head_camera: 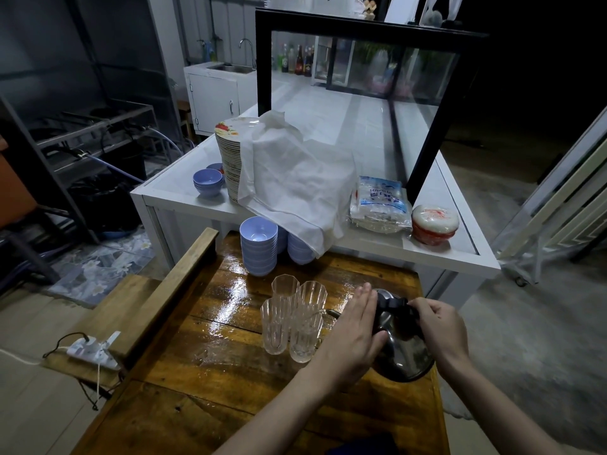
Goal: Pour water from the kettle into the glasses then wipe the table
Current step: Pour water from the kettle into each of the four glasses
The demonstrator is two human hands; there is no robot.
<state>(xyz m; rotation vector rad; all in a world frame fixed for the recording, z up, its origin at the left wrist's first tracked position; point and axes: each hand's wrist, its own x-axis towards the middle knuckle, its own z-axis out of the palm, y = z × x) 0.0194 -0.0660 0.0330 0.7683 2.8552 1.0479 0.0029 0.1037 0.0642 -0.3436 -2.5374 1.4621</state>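
Head view. Kettle [399, 343] is tilted, spout toward the glasses [294, 318], base lifted toward the camera. Right hand [438, 326]: grip clamped on the kettle's black handle at the top. Left hand [353, 336]: fingers flat and together, palm pressed on the kettle's side; thumb underneath, so a brace and not a full grip.

Four ribbed glasses stand in a tight cluster, touching or nearly so, just beyond the left hand's fingertips. A thin stream arcs from the spout into the nearest one. How full each glass is: cannot tell. Wooden tabletop [230, 382] already shines wet around and left of the glasses. Blue bowls [258, 247] stand stacked behind the cluster, well clear of both hands.

Judgement: pouring step under way; wiping not yet begun.

Risks from here:
- Spout sits close above the rims; more tilt could knock a glass, and the cluster would topple together.
- Stream is thin; a small wobble puts it between glasses.
- Wet tabletop: glasses may slide if nudged.
- If the kettle is hot, the flat left palm may flinch.
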